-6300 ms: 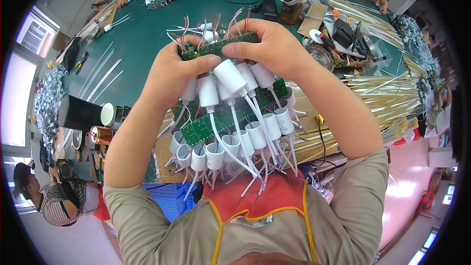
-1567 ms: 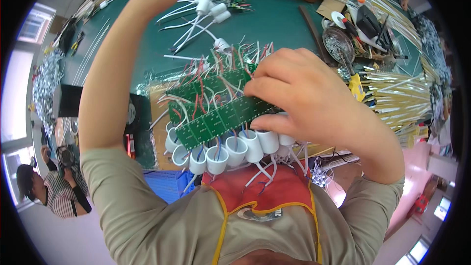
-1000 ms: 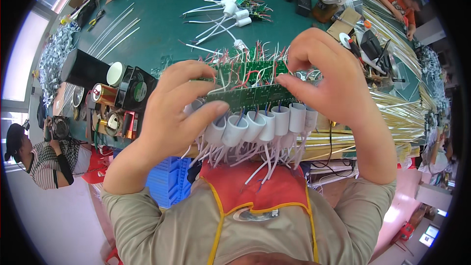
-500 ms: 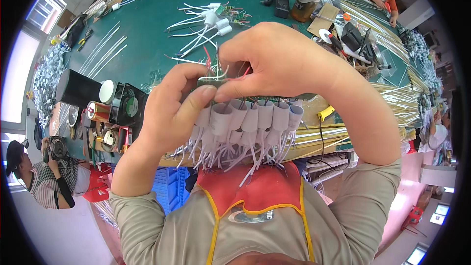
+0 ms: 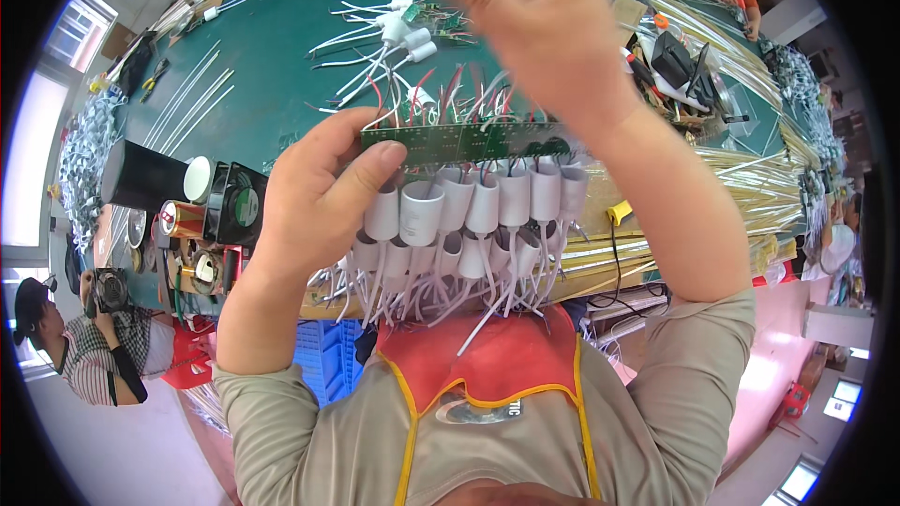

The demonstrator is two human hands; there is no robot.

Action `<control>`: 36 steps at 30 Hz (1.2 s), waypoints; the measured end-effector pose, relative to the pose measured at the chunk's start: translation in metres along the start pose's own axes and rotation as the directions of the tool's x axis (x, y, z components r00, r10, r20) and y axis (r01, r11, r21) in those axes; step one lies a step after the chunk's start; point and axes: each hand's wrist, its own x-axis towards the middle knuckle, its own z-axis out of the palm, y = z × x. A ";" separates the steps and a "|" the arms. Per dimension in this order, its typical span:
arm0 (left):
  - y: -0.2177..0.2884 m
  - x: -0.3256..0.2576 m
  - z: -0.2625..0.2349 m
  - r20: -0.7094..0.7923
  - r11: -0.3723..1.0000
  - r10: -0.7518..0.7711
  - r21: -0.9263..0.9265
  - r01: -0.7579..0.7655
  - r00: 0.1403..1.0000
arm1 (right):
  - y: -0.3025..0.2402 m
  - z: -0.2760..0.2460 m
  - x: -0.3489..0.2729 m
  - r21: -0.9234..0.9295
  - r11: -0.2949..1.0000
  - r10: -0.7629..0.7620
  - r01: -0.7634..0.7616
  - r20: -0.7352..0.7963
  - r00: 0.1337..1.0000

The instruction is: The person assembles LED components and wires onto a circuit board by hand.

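My left hand (image 5: pixel 323 192) pinches the left end of a long green circuit board (image 5: pixel 433 145) between thumb and fingers. Red, white and dark wires stick up from the board's far side. Below it hang several white cylindrical sockets (image 5: pixel 422 214) in rows, with white cable tails (image 5: pixel 487 314) trailing over the bench edge. Raised beyond the board, my right hand (image 5: pixel 539 23) is smeared by motion, so its fingers cannot be made out. Left of that hand, more white sockets with wires (image 5: pixel 396 30) lie in a loose group on the green tabletop.
At left stand a black cylinder (image 5: pixel 141 173), a fan (image 5: pixel 246 208) and a can (image 5: pixel 180 219). Tools and black adapters (image 5: pixel 670 61) crowd the right, near bundles of thin strips (image 5: pixel 741 192). A yellow-handled tool (image 5: pixel 619 213) lies right of the sockets. Other people work around the bench.
My right hand has left the board's wires and moved up and away, over the table. More of the board now shows. My left hand keeps its grip on the board's left end.
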 end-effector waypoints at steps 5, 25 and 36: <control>-0.006 0.001 -0.001 0.003 1.000 -0.023 -0.019 0.023 1.000 | 0.009 -0.012 -0.012 0.280 0.955 0.071 -0.099 0.108 0.992; -0.011 -0.003 -0.007 0.104 0.988 -0.001 -0.151 0.016 0.995 | 0.034 -0.021 -0.031 0.321 0.925 0.110 -0.204 0.288 0.951; -0.014 0.000 -0.004 0.084 0.993 0.001 -0.120 0.009 0.996 | 0.024 -0.007 -0.036 0.245 0.952 -0.003 -0.181 0.603 0.798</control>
